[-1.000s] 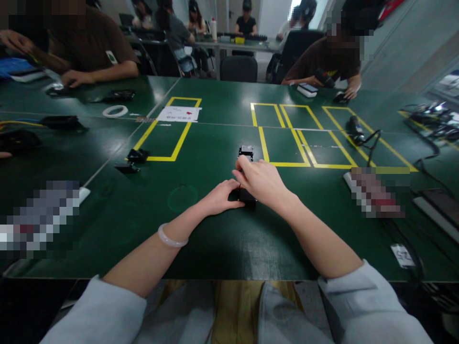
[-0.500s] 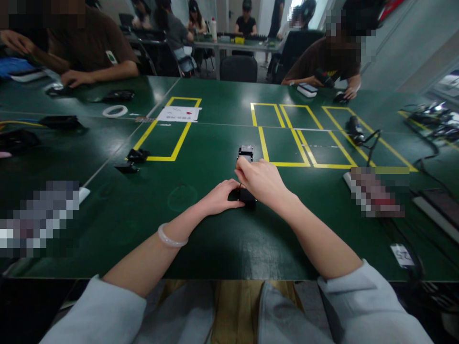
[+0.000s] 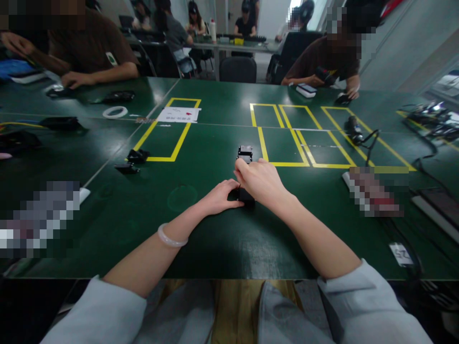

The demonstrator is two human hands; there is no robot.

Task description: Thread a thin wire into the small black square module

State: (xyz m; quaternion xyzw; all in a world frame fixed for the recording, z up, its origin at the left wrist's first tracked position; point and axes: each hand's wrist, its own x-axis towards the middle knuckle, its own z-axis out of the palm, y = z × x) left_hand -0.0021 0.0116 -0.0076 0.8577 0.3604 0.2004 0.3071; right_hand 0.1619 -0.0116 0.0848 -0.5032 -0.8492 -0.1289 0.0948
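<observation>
A black block-like device [image 3: 247, 196] lies on the green table in front of me, its far end with small dark, shiny segments showing beyond my hands. My left hand [image 3: 220, 197] is curled around its near end from the left, thumb on the near side and fingers on the far side. Over the middle of the device is my right hand [image 3: 262, 181], closed with its fingers bent down. Whatever lies between those right fingers is hidden by the hand. A pale bangle [image 3: 172, 236] circles my left wrist.
Two small black parts [image 3: 138, 155] lie to the left, near a taped yellow outline [image 3: 181, 143] and a paper sheet [image 3: 179, 114]. A white ring [image 3: 115, 112] lies farther left. Cables [image 3: 373, 143] and a white-edged block [image 3: 346, 180] are at right. Two people sit across the table.
Both hands stay on the device in almost the same pose. The view has shifted very slightly.
</observation>
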